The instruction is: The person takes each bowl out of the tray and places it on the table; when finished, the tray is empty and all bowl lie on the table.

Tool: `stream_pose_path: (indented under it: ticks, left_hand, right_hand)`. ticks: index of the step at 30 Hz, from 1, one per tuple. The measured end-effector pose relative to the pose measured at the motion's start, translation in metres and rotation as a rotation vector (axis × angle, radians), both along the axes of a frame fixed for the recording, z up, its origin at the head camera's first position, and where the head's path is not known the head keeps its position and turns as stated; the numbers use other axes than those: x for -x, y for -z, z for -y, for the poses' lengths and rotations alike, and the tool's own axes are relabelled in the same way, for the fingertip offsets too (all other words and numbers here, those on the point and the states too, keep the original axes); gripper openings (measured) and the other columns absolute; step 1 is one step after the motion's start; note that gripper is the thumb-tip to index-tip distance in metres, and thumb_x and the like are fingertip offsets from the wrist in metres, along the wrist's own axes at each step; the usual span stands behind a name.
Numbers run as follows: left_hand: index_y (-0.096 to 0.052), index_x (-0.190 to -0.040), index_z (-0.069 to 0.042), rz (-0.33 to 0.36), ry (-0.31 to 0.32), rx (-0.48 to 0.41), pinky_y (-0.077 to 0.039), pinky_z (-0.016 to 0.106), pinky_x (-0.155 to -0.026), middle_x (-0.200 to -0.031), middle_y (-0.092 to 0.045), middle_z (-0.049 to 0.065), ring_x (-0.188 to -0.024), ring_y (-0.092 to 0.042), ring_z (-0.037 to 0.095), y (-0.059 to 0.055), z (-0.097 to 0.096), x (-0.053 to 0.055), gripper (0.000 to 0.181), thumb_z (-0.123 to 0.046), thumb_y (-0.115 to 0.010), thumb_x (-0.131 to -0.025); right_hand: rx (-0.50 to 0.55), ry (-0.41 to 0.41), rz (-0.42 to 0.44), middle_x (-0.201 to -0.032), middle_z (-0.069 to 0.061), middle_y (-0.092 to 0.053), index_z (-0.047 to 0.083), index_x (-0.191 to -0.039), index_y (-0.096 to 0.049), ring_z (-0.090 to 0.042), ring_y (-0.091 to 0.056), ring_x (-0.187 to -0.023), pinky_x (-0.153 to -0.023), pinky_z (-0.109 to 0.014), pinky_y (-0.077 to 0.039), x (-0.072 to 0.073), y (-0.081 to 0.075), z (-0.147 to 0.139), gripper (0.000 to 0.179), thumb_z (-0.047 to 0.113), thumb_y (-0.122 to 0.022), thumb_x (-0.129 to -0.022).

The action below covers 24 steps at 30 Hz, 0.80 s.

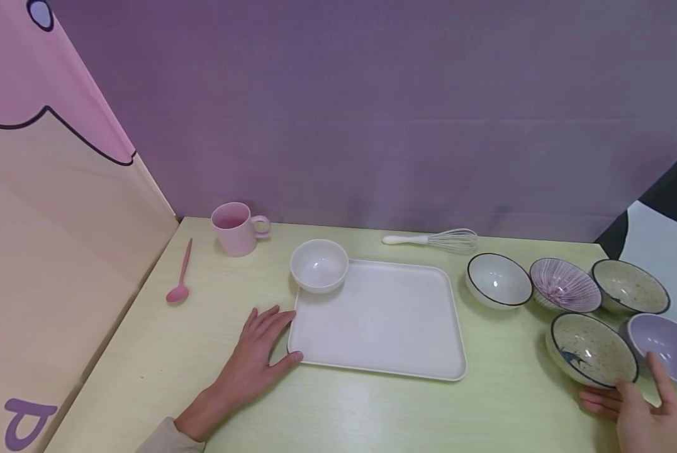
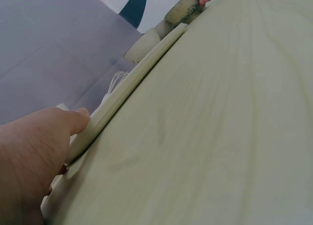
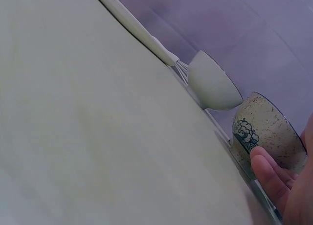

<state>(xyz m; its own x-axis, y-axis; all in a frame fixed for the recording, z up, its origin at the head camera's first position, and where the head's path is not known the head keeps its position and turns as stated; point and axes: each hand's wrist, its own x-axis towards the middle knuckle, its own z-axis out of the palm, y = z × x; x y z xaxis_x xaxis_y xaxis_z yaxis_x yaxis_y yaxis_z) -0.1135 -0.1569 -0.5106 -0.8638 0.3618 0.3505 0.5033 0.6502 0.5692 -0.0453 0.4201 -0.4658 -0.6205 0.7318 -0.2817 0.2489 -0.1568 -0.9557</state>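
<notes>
A white rectangular tray (image 1: 378,321) lies in the middle of the table. My left hand (image 1: 253,358) rests at its near left corner, thumb touching the front edge and extended fingers along the left edge. On the tray's far left corner sits a small white bowl (image 1: 319,267). Far to the right, my right hand (image 1: 650,412) holds a speckled bowl (image 1: 593,349) with a dark rim and blue motif. In the right wrist view its fingers (image 3: 269,176) press the bowl's lower side; the thumb is mostly out of that view. A lilac bowl (image 1: 669,346) stands close beside that hand.
Behind the speckled bowl stand a dark-rimmed white bowl (image 1: 498,281), a pink-striped bowl (image 1: 565,285) and another speckled bowl (image 1: 630,286). A whisk (image 1: 429,240) lies along the back edge. To the left are a pink mug (image 1: 236,233) and a pink spoon (image 1: 180,283).
</notes>
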Motion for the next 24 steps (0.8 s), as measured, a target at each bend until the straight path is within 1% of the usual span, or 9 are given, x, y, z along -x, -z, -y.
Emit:
stream_pose_path:
  ticks: [5, 9, 12, 17, 20, 24]
  left_hand:
    - [-0.059, -0.157, -0.003, 0.005, -0.002, -0.003, -0.018, 0.069, -0.135, -0.157, -0.064, 0.012, -0.156, -0.045, 0.044, 0.0006, 0.0003, 0.0, 0.069, -0.042, -0.076, -0.103]
    - [-0.059, -0.157, -0.003, 0.008, -0.001, -0.005, -0.018, 0.069, -0.135, -0.157, -0.064, 0.012, -0.156, -0.045, 0.044, 0.0009, 0.0, 0.0002, 0.068, -0.041, -0.076, -0.103]
    - [-0.059, -0.157, -0.003, 0.011, -0.001, -0.004, -0.018, 0.069, -0.135, -0.157, -0.063, 0.012, -0.156, -0.045, 0.044, 0.0006, -0.0002, 0.0003, 0.068, -0.041, -0.076, -0.103]
    - [-0.059, -0.157, -0.003, 0.013, -0.001, 0.0, -0.017, 0.069, -0.135, -0.158, -0.063, 0.012, -0.156, -0.045, 0.044, 0.0001, -0.0002, 0.0004, 0.069, -0.041, -0.076, -0.103]
    - [-0.059, -0.156, -0.003, 0.011, -0.002, 0.0, -0.018, 0.069, -0.135, -0.157, -0.063, 0.012, -0.156, -0.045, 0.044, 0.0001, -0.0002, 0.0005, 0.068, -0.041, -0.077, -0.102]
    - [-0.06, -0.156, -0.003, 0.01, -0.004, -0.002, -0.018, 0.07, -0.135, -0.157, -0.064, 0.012, -0.156, -0.046, 0.044, 0.0002, -0.0003, 0.0005, 0.068, -0.041, -0.077, -0.102]
  right_hand:
    - [-0.019, -0.008, 0.013, -0.054, 0.016, -0.066, 0.046, -0.175, -0.021, -0.015, -0.069, -0.041, -0.039, -0.034, -0.059, -0.0007, 0.0022, -0.001, 0.073, 0.008, -0.04, -0.116]
    - [0.0, 0.001, 0.0, -0.053, 0.011, -0.068, 0.046, -0.175, -0.022, -0.017, -0.069, -0.041, -0.038, -0.036, -0.059, -0.0016, 0.0027, -0.0029, 0.072, 0.01, -0.041, -0.116]
    - [0.001, -0.001, 0.013, -0.053, 0.01, -0.068, 0.048, -0.175, -0.021, -0.017, -0.069, -0.041, -0.037, -0.037, -0.058, -0.0015, 0.0032, -0.0046, 0.072, 0.012, -0.042, -0.116]
    - [-0.017, -0.013, 0.04, -0.053, 0.011, -0.068, 0.051, -0.174, -0.016, -0.017, -0.069, -0.041, -0.037, -0.035, -0.058, -0.0023, 0.005, -0.0045, 0.071, 0.017, -0.043, -0.118]
    - [-0.017, -0.008, 0.036, -0.053, 0.01, -0.068, 0.051, -0.175, -0.014, -0.016, -0.069, -0.041, -0.037, -0.033, -0.058, -0.0029, 0.0042, -0.0033, 0.072, 0.018, -0.044, -0.118]
    - [-0.036, -0.004, 0.035, -0.053, 0.013, -0.068, 0.051, -0.175, -0.01, -0.013, -0.068, -0.041, -0.037, -0.03, -0.057, -0.0031, 0.002, 0.0003, 0.074, 0.018, -0.043, -0.118]
